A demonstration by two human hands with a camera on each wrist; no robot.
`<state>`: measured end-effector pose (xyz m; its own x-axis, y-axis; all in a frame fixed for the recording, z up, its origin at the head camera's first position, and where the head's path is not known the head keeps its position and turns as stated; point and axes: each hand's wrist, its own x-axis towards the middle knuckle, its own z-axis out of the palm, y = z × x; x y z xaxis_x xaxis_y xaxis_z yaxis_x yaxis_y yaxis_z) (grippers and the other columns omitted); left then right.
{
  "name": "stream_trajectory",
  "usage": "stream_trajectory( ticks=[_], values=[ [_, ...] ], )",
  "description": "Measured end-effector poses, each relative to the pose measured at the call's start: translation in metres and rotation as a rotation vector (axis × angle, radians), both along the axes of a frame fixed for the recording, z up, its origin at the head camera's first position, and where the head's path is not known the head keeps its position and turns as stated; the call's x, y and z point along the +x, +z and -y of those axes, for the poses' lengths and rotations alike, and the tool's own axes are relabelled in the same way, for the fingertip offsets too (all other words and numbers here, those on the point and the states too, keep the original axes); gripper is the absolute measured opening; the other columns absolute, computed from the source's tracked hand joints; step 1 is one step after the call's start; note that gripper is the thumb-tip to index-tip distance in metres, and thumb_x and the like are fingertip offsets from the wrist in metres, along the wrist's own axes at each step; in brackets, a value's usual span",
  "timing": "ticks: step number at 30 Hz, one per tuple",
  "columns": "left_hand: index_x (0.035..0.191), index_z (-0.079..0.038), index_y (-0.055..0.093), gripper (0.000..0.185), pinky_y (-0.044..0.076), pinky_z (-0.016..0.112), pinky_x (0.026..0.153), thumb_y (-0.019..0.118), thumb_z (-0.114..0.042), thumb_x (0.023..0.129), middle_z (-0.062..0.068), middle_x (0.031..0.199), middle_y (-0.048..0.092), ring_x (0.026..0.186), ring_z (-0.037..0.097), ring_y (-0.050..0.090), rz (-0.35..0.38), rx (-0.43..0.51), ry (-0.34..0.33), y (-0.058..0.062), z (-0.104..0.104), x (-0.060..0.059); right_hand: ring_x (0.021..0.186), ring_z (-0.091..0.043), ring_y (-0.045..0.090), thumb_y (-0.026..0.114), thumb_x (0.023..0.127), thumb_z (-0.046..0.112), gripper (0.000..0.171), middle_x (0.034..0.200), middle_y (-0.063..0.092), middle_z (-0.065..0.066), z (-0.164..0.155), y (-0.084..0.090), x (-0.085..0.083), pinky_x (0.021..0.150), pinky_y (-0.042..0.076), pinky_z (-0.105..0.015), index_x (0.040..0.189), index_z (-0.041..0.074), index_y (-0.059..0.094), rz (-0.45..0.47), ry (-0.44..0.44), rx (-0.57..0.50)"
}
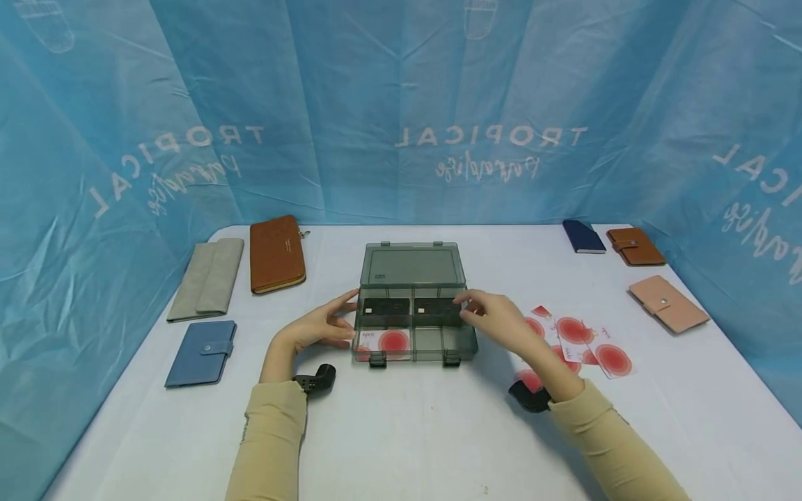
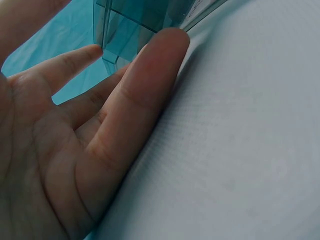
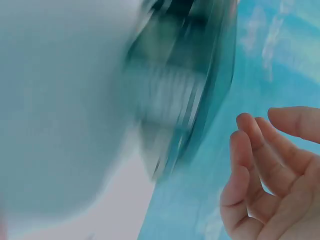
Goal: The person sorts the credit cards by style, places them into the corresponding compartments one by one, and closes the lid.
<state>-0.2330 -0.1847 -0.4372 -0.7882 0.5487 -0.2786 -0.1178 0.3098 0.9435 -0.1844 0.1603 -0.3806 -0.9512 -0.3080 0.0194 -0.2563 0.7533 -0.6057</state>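
Observation:
A smoked clear plastic box (image 1: 410, 299) with its lid laid open sits at the middle of the white table (image 1: 413, 431). Its back compartments hold dark cards, and the front left one holds a white card with a red circle (image 1: 385, 341). My left hand (image 1: 343, 319) rests with straight fingers against the box's left wall; the left wrist view shows the left hand (image 2: 115, 100) with fingertips at the box's corner (image 2: 135, 20). My right hand (image 1: 462, 307) hovers at the box's right side, fingers loosely bent. In the blurred right wrist view the right hand (image 3: 270, 165) holds nothing beside the box (image 3: 190, 85).
Several red-circle cards (image 1: 583, 341) lie spread right of the box. Wallets ring the table: grey (image 1: 207, 278), brown (image 1: 277, 252) and blue (image 1: 202, 352) at left; navy (image 1: 583, 236), brown (image 1: 635, 245) and pink (image 1: 667, 303) at right. A blue curtain surrounds the table.

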Motion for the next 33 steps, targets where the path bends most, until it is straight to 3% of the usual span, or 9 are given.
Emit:
stream_trajectory(
  ticks=[5, 9, 12, 19, 26, 33],
  values=[
    [0.150, -0.022, 0.011, 0.090, 0.052, 0.040, 0.083, 0.070, -0.018, 0.083, 0.022, 0.149, 0.017, 0.095, 0.017, 0.057, -0.030, 0.016, -0.034, 0.002, 0.001, 0.001, 0.087, -0.025, 0.060, 0.059, 0.089, 0.019, 0.031, 0.100, 0.065, -0.012, -0.046, -0.005, -0.004, 0.065, 0.049, -0.034, 0.119, 0.008, 0.059, 0.044, -0.101, 0.053],
    [0.150, -0.022, 0.011, 0.090, 0.053, 0.038, 0.081, 0.070, -0.022, 0.082, 0.024, 0.148, 0.016, 0.094, 0.015, 0.058, -0.057, 0.033, -0.064, 0.002, 0.002, 0.002, 0.097, -0.034, 0.056, 0.062, 0.087, 0.022, 0.045, 0.111, 0.057, -0.022, -0.075, -0.010, -0.008, 0.077, 0.049, -0.046, 0.126, 0.002, 0.050, 0.146, -0.139, 0.133],
    [0.150, -0.022, 0.011, 0.090, 0.052, 0.039, 0.082, 0.070, -0.018, 0.083, 0.023, 0.149, 0.016, 0.094, 0.016, 0.058, -0.039, 0.026, -0.050, 0.001, 0.001, 0.002, 0.103, -0.042, 0.051, 0.066, 0.084, 0.027, 0.060, 0.117, 0.051, -0.029, -0.090, -0.013, -0.009, 0.082, 0.046, -0.055, 0.129, -0.005, 0.044, 0.193, -0.168, 0.237],
    [0.151, -0.019, 0.008, 0.088, 0.052, 0.041, 0.083, 0.066, -0.008, 0.084, 0.022, 0.150, 0.015, 0.092, 0.016, 0.058, -0.009, 0.015, -0.016, 0.001, 0.000, 0.001, 0.092, -0.041, 0.044, 0.073, 0.069, 0.053, 0.079, 0.106, 0.045, -0.028, -0.099, -0.021, -0.010, 0.073, 0.044, -0.054, 0.110, -0.013, 0.056, 0.250, -0.281, 0.524],
    [0.150, -0.021, 0.010, 0.088, 0.052, 0.040, 0.082, 0.067, -0.009, 0.084, 0.020, 0.150, 0.017, 0.092, 0.016, 0.058, -0.015, 0.003, -0.008, 0.001, 0.000, 0.000, 0.098, -0.044, 0.040, 0.078, 0.066, 0.044, 0.076, 0.111, 0.043, -0.029, -0.096, -0.020, -0.017, 0.077, 0.040, -0.058, 0.114, -0.009, 0.052, 0.198, -0.263, 0.505],
    [0.150, -0.019, 0.011, 0.088, 0.052, 0.039, 0.083, 0.068, -0.010, 0.084, 0.021, 0.150, 0.017, 0.092, 0.016, 0.058, -0.014, 0.005, -0.014, 0.000, 0.001, -0.001, 0.107, -0.050, 0.035, 0.082, 0.062, 0.038, 0.081, 0.119, 0.040, -0.031, -0.096, -0.022, -0.023, 0.081, 0.032, -0.064, 0.126, 0.005, 0.044, 0.078, -0.206, 0.437]
  ],
)
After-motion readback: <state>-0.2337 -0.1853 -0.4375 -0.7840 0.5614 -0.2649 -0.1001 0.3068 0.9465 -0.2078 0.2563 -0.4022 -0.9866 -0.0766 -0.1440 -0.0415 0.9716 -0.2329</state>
